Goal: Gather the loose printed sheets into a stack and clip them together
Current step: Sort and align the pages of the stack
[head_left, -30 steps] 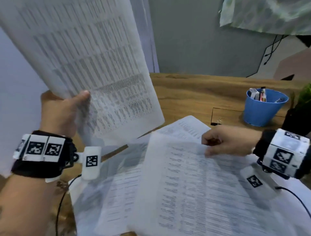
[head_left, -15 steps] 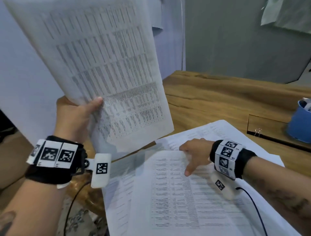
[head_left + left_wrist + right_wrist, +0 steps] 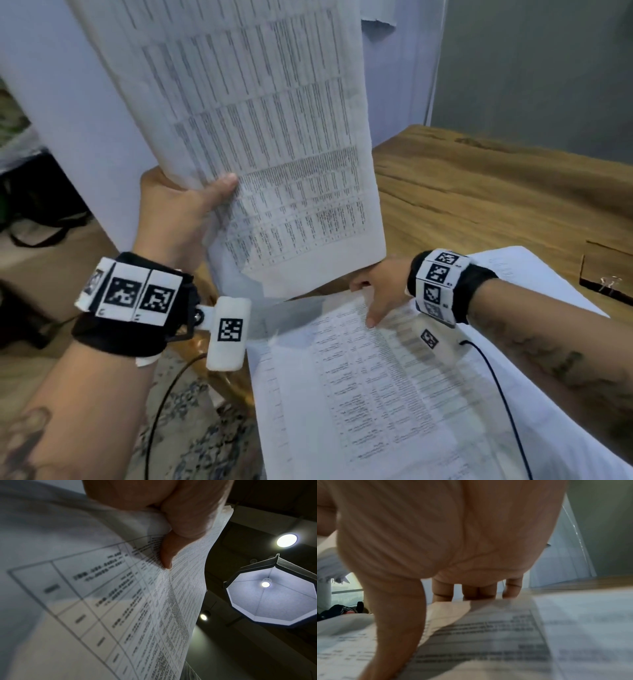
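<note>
My left hand (image 3: 185,209) holds a bunch of printed sheets (image 3: 267,137) upright above the table's left edge, thumb on the front. In the left wrist view the thumb (image 3: 168,553) pinches those sheets (image 3: 120,601). More printed sheets lie overlapping on the wooden table (image 3: 479,192). My right hand (image 3: 380,287) is at the far edge of the top sheet (image 3: 376,394), thumb pressed on its face. In the right wrist view my right hand (image 3: 436,534) has its fingers reaching past the slightly lifted edge of the sheet (image 3: 488,635). A small binder clip (image 3: 609,282) lies at the right.
The clip sits in a dark-edged recess (image 3: 603,260) in the tabletop at the far right. Cables run from both wrist cameras across the papers and over the table edge. A patterned floor and dark bags lie to the left, below the table.
My right hand slid left along the top sheet to its far edge. The view swung left, so the blue cup left the picture. The left hand keeps its sheets raised.
</note>
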`<state>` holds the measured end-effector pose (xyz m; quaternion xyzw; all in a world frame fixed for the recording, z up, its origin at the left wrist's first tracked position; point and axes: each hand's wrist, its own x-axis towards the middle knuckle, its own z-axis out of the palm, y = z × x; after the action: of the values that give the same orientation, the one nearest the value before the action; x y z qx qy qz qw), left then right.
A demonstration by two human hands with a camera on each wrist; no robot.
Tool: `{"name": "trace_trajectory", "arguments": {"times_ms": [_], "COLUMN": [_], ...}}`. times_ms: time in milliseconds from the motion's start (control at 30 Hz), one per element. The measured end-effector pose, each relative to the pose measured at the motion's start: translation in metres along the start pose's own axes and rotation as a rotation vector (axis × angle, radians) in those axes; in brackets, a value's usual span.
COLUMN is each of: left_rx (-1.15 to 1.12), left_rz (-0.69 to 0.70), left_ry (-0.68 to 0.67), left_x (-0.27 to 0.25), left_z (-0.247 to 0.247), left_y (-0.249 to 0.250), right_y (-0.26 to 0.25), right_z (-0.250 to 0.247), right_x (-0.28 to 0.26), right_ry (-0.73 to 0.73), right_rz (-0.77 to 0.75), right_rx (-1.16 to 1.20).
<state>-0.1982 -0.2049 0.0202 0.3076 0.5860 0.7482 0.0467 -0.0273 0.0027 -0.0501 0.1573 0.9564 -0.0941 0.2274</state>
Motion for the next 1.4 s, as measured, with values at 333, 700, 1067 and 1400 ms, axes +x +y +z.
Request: {"name": "trace_trajectory", "arguments": {"times_ms": [333, 700, 1067, 1400], "left_rx": [-0.118, -0.137, -0.145, -0.286], "left_rz": [0.004, -0.109, -0.384, -0.332], "left_ry": [0.037, -0.01, -0.525, -0.682], "left_x": [0.021, 0.007, -0.082, -0.096], "left_z": [-0.029, 0.034, 0.159, 0.192], "left_y": [-0.009, -0.019, -0.036, -0.031], "right_y": [0.058, 0.139, 0.098, 0.094], "right_z": [-0.009, 0.002, 0.038, 0.064], "right_x": [-0.082, -0.254, -0.198, -0.202], "right_ry": [0.417, 1.172, 1.382, 1.562], "right_rz": [-0.228, -0.06, -0.065, -0.025], "right_rx": [0.207, 0.901, 1.497, 1.453]}}
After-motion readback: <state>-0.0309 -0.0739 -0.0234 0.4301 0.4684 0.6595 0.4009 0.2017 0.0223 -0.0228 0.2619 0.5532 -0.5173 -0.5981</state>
